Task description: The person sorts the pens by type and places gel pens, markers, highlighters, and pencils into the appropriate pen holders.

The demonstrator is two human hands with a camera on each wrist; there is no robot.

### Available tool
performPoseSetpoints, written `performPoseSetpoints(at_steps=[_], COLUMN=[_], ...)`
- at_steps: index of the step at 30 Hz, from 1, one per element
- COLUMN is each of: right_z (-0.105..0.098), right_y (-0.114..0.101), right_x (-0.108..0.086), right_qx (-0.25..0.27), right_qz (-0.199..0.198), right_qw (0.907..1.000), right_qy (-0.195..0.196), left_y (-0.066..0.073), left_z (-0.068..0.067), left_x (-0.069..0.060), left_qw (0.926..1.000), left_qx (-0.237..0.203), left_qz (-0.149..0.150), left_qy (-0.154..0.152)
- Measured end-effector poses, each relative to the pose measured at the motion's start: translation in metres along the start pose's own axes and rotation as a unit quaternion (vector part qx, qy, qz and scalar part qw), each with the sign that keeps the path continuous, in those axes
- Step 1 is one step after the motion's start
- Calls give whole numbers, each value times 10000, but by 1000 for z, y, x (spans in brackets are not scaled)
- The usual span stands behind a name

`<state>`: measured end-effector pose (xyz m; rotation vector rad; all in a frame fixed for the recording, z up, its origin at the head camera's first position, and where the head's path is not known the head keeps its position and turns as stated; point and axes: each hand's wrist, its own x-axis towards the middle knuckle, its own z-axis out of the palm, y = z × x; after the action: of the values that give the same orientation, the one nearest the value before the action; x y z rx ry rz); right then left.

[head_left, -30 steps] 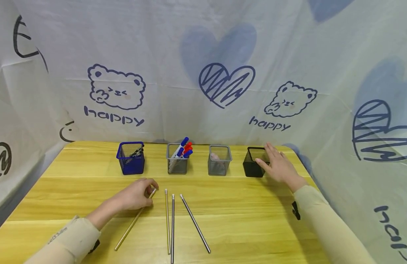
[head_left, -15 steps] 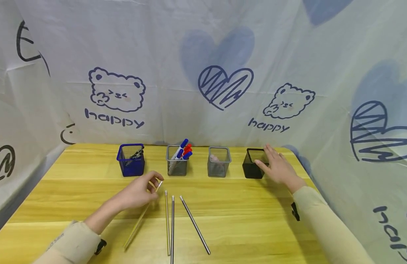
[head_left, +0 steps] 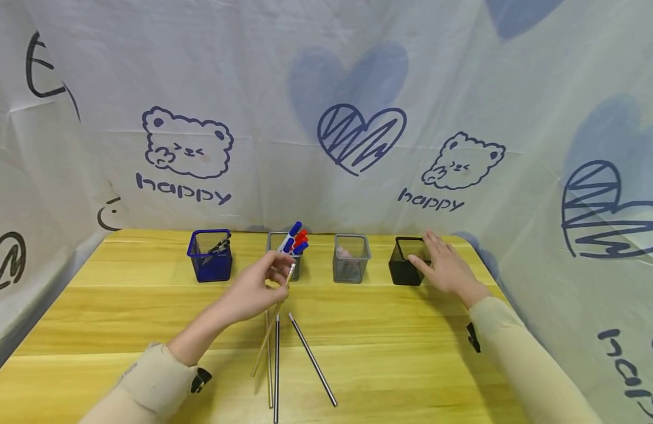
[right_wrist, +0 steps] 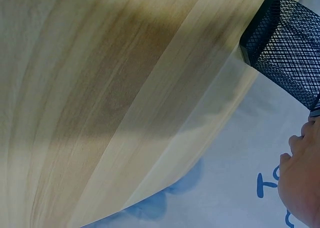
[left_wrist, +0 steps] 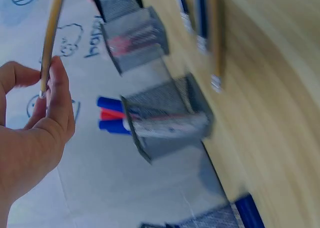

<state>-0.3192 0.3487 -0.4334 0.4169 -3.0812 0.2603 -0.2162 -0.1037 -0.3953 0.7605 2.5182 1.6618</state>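
Observation:
My left hand pinches a gold pencil between thumb and fingers, close to its pale-tipped end. It is raised and tilted, in front of the grey mesh pen holder that contains blue- and red-capped markers. In the left wrist view the held pencil rises from the fingertips. On the table lie another gold pencil and two dark striped pencils, one upright in view and one slanted. My right hand rests against the black mesh pen holder, fingers extended along its right side, thumb at its front rim.
A blue mesh holder with black pens stands at the left of the row. Another grey mesh holder has something pinkish inside. Behind the wooden table hangs a printed white cloth.
My left hand has lifted the gold pencil and carried it right and away from me, across the other pencils to the marker holder. My right hand has stayed at the black holder.

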Motion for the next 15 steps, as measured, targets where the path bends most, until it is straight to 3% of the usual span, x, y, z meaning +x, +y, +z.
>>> performPoseSetpoints(at_steps=[9,15], right_z=[0,-1], right_y=[-1,1], right_x=[0,-1], right_qx=[73,62], right_qz=[-5,3], right_qw=[10000,10000], right_qy=[-24,14], left_y=[23,35], left_z=[26,43], left_x=[33,57], left_qw=[9969,9920], left_qx=[-573,-697], left_qz=[470,829], left_qy=[279,652])
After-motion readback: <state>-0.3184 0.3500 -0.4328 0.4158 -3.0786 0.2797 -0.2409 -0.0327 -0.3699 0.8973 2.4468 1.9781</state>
